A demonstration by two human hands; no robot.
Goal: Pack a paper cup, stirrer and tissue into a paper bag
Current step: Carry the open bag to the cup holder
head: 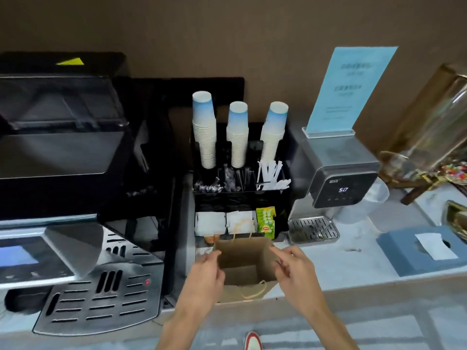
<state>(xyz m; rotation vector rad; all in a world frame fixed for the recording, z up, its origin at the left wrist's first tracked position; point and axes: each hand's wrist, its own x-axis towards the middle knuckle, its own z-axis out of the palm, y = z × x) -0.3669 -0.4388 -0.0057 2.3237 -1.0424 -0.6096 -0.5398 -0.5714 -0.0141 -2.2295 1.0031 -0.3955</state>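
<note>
on a pale counter edge, just in front of the person, a brown paper bag (244, 263) stood upright with its mouth open and nothing visible inside. the left hand (207, 271) pinched the bag's left rim, and the right hand (290, 266) pinched the right rim, so the two hands were apart, spreading the opening between them. straight beyond the bag, away from the person, a black organiser (240, 198) held the supplies. three stacks of paper cups (237, 137) stood upside down at its back, their long axes upright. white wrapped stirrers (271, 174) leaned in the right-hand compartment, in front of the right stack. folded white tissues (211, 223) lay in the front tray, just behind the bag. the stirrers and right stack looked nearer the right hand, the tissues nearer the left. packing seemed not yet begun.
</note>
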